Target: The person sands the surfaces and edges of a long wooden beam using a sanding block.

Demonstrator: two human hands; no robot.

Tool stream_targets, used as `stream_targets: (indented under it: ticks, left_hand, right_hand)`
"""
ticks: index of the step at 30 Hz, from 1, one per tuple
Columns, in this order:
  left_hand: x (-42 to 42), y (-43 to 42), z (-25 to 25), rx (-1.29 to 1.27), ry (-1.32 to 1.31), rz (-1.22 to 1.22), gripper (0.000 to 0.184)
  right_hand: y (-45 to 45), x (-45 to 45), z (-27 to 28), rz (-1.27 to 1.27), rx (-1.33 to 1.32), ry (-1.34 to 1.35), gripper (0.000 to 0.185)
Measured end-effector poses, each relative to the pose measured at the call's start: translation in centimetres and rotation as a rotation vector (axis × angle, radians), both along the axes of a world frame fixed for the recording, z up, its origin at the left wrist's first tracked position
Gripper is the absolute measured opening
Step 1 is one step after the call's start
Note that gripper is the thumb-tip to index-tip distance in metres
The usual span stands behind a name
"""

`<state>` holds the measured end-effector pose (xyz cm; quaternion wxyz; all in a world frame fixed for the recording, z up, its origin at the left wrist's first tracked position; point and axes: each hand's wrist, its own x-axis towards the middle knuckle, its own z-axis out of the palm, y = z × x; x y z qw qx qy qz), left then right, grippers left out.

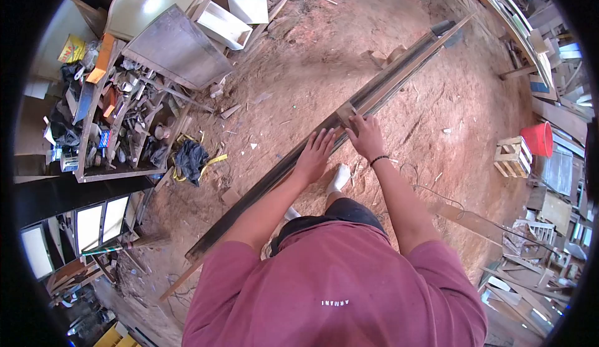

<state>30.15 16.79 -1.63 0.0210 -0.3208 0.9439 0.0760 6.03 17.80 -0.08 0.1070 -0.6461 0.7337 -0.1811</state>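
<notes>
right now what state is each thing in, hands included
left hand: palm down, fingers spread, on the long timber
right hand: fingers at the small block, exact grip unclear
long timber: lying diagonally in front of the person
small block: on the long timber
black bag: crumpled
divided tray: open, cluttered
red bucket: upright
slatted crate: beside the red bucket

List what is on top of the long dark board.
A small wooden block and the left hand; the right hand touches the block. What lies beneath them is covered.

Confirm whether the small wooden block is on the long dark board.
On it: the block covers part of the board beside the right hand.
</notes>
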Motion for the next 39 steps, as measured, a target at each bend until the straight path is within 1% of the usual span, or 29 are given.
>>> stream_targets:
  ticks: [3,5,9,10,12,13,15,16,17,18,20,22,24,25,27,28,30,32,35,39]
  left_hand:
    - [-3.0,-1.4,-0.7,-0.017,0.045,-0.062,0.087]
    - [-5.0,-2.3,-1.6,-0.099,-0.004,-0.047,0.105]
    - [-7.9,-4.1,0.2,0.005,-0.005,-0.065,0.106]
    - [-8.6,-4.5,0.4,0.053,0.024,-0.053,0.103]
    - [-9.9,-5.1,0.7,0.106,0.048,-0.046,0.1]
    - [-10.7,-5.4,0.6,0.091,0.017,-0.046,0.101]
    - [-12.3,-5.8,0.1,0.077,-0.015,-0.057,0.102]
    - [-12.9,-6.1,-0.6,0.059,0.036,-0.046,0.105]
    - [-13.4,-6.3,-1.2,0.042,0.087,-0.035,0.108]
    - [-14.1,-6.7,-1.1,0.042,0.084,-0.044,0.108]
    - [-15.4,-7.4,-0.4,0.098,0.033,-0.038,0.109]
    - [-16.7,-8.2,-0.7,0.058,-0.01,-0.063,0.109]
    - [-18.2,-9.1,-0.7,0.013,-0.051,-0.088,0.109]
    - [-18.9,-9.4,-0.5,0.01,-0.045,-0.092,0.11]
    - [-20.2,-10.3,-0.7,0.002,-0.04,-0.108,0.11]
    - [-20.8,-10.7,-1.3,-0.014,-0.011,-0.11,0.11]
    - [-22.9,-12.0,-1.4,-0.037,0.028,-0.127,0.109]
    - [-24.8,-12.7,-0.6,-0.018,-0.049,-0.137,0.107]
    - [-27.6,-14.1,-1.0,0.011,-0.041,-0.137,0.107]
    - [-31.4,-16.0,-1.5,-0.012,-0.008,-0.144,0.106]
  right_hand:
    - [-0.4,-1.5,0.2,-0.006,-0.011,-0.04,0.044]
    - [-0.7,-3.0,0.5,-0.007,-0.008,-0.057,0.043]
    - [-0.4,-7.0,0.1,-0.032,-0.011,-0.132,0.041]
    - [-0.3,-8.2,-0.1,-0.038,-0.011,-0.135,0.041]
    - [0.8,-10.6,-0.3,-0.167,-0.025,-0.215,0.041]
    - [1.6,-12.0,-0.8,-0.174,-0.025,-0.217,0.041]
    - [3.8,-14.7,-1.7,-0.289,0.031,-0.217,0.041]
    - [5.0,-16.0,-2.4,-0.299,0.03,-0.218,0.041]
    - [6.3,-17.1,-3.0,-0.363,0.086,-0.212,0.042]
    - [7.8,-18.3,-3.9,-0.426,0.142,-0.206,0.043]
    - [11.5,-20.6,-6.7,-0.441,0.192,-0.187,0.044]
    - [15.3,-22.4,-9.0,-0.453,0.24,-0.166,0.044]
    - [19.1,-23.5,-10.7,-0.363,0.132,-0.018,0.046]
    - [20.9,-24.0,-11.6,-0.37,0.131,-0.02,0.046]
    - [23.9,-24.7,-13.0,-0.531,0.401,-0.193,0.049]
    - [25.5,-24.6,-13.3,-0.541,0.396,-0.197,0.049]
    - [28.1,-24.7,-13.6,-0.633,0.439,-0.257,0.05]
    - [29.2,-25.0,-13.1,-0.61,0.43,-0.277,0.05]
    - [29.7,-25.3,-11.5,-0.586,0.441,-0.275,0.046]
    - [30.3,-26.3,-10.1,-0.609,0.371,-0.256,0.044]
